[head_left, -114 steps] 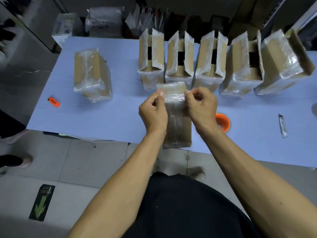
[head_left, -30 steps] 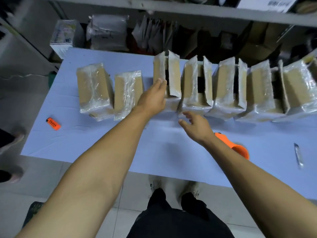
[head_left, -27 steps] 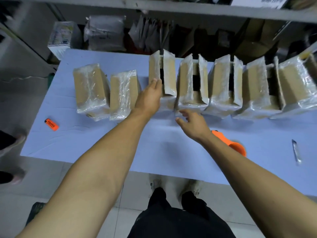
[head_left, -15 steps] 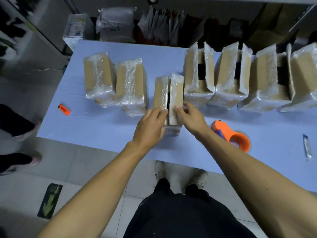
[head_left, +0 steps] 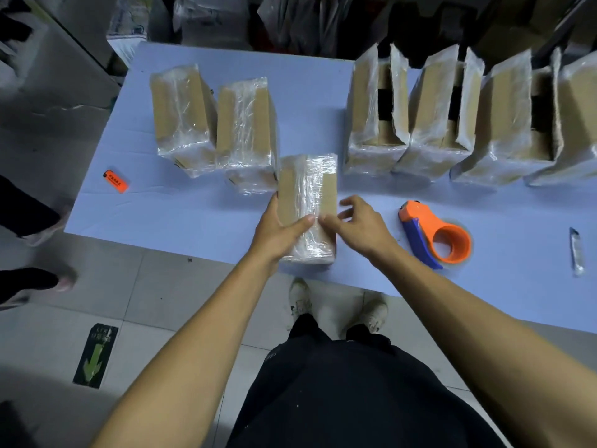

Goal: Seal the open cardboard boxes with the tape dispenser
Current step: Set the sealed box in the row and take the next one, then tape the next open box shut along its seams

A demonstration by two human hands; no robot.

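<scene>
Two bare forearms reaching in from the bottom, black trousers and pale shoes [head_left: 336, 305] below on the tiled floor. Left hand [head_left: 277, 232] clamped on the near-left side of a plastic-wrapped cardboard box [head_left: 307, 202], thumb laid across the top, so that grip is holding the box. Right hand [head_left: 358, 226] just beside it on the right, fingers loosely spread and only the fingertips touching the box's shiny centre strip; grip fairly wide, holding nothing. Box flaps folded down flat, box sitting at the near edge of the pale blue counter [head_left: 193, 215].

Orange tape dispenser [head_left: 434, 236] with a blue handle lying on the counter to the right of the right hand, untouched. Small silvery packet [head_left: 576, 252] further right, can't tell what it is. Orange lighter [head_left: 115, 181] off to the left near the counter edge.

Further back on the left, two closed wrapped boxes [head_left: 213, 121] standing touching side by side, the nearer corner of the right one just beside the held box. Back right, a row of open boxes [head_left: 452, 111] pressed against each other with flaps standing upright, at least four, the last one cut off by the frame edge. Behind the counter, dim shelving with plastic bags [head_left: 210, 21], mostly too dark to make out.
</scene>
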